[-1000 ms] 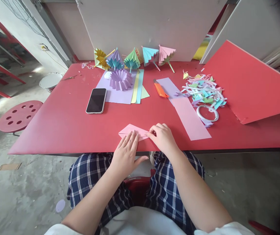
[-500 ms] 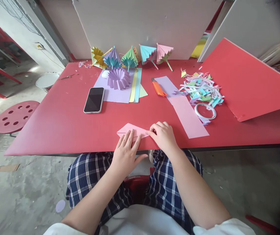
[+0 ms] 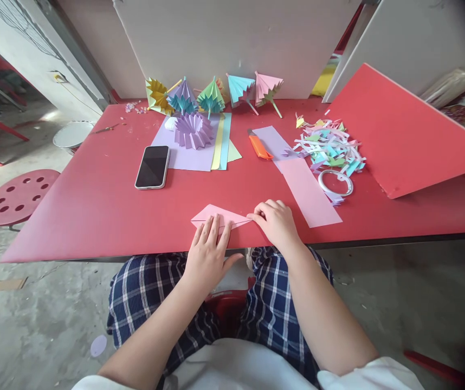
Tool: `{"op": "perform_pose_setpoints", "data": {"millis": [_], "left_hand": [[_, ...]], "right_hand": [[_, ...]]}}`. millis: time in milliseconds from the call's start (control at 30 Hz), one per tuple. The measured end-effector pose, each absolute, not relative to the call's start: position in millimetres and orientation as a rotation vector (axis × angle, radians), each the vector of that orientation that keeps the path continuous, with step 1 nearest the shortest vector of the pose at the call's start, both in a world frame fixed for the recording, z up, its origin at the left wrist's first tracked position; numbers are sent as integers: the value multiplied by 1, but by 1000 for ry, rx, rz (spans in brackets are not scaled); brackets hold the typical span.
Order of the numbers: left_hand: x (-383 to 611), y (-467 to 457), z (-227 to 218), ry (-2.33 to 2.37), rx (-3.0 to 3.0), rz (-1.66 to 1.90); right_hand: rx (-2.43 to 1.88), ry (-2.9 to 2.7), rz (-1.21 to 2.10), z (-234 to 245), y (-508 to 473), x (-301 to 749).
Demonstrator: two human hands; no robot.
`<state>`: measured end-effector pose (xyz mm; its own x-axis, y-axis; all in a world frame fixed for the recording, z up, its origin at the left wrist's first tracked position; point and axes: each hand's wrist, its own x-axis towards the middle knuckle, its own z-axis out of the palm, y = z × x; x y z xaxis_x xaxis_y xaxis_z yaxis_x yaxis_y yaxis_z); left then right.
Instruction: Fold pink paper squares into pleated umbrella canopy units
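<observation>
A pink sheet of paper folded into a long kite-like shape [image 3: 212, 212] lies near the front edge of the red table, a crease line running along it. My left hand [image 3: 210, 252] rests flat on its lower middle, fingers stretched out and thumb spread to the side. At the paper's pointed right tip, my right hand [image 3: 275, 222] has thumb and forefinger pinched together, the other fingers curled. A pink paper strip [image 3: 314, 195] lies flat to the right of this hand, and a phone [image 3: 153, 167] lies beyond my left hand.
Several folded paper umbrellas [image 3: 240, 89] line the back wall. In front of them, a pleated purple paper ring [image 3: 194, 130] sits on coloured sheets. An orange utility knife [image 3: 260, 146], paper scraps [image 3: 332, 143], a tape roll [image 3: 335, 183] and a tilted red board [image 3: 411, 130] occupy the right side.
My right hand has slid slightly right along the paper's edge to its tip, uncovering more of the point. My left hand stays pressed on the paper. The camera view has shifted slightly.
</observation>
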<state>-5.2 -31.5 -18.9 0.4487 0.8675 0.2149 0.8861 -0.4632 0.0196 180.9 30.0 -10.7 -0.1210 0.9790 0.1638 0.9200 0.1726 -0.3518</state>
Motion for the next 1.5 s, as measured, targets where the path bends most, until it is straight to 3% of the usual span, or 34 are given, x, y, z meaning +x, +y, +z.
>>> {"op": "perform_pose_setpoints", "data": {"millis": [233,500,933,1500], "left_hand": [[-5,-32,-19,-1577,-2592,-284],[-5,-32,-19,-1576,-2596,-286],[-5,-31,-19,-1574,-2594,-287],[-5,-31,-20,-1574,-2586,-268]], "right_hand": [[-1540,-1989,502,-4,25,188],[-1629,-2091,333,-10,25,175],[-1541,-1949,508,-10,27,186],[-1544,-1972,421,-15,28,185]]}}
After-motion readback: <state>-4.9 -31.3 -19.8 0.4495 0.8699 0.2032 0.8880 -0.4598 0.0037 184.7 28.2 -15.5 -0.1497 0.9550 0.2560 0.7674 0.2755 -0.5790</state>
